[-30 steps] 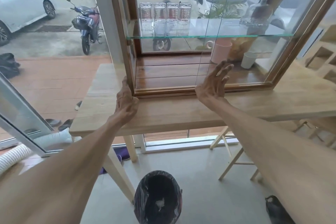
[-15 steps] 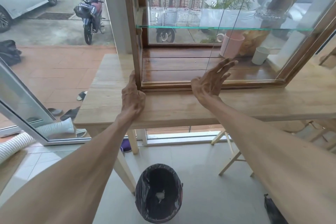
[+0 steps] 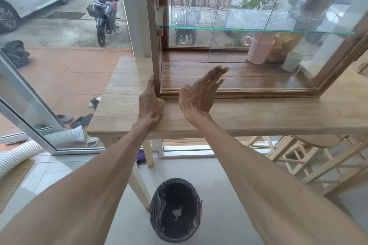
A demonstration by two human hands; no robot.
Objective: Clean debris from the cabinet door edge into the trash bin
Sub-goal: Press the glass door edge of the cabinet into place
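Observation:
A wooden cabinet with glass sliding doors stands on a light wooden table (image 3: 258,113). Its bottom door edge (image 3: 258,90) runs along the front. My left hand (image 3: 150,103) presses flat against the cabinet's left front corner post, fingers together, holding nothing. My right hand (image 3: 199,93) hovers open just in front of the left end of the bottom rail, fingers spread and pointing up-right. No debris is visible on the rail. A black-lined trash bin (image 3: 176,210) stands on the floor below, between my forearms, with a small pale scrap at its bottom.
Inside the cabinet are several glass jars (image 3: 202,6) on a glass shelf, a pink mug (image 3: 259,48) and a pale cup (image 3: 291,60). Folded wooden stools (image 3: 310,157) sit under the table at right. An open glass door (image 3: 29,109) stands left.
My right hand has slid left along the bottom rail, from near the middle toward the left corner, close to my left hand. The left hand has stayed at the corner post.

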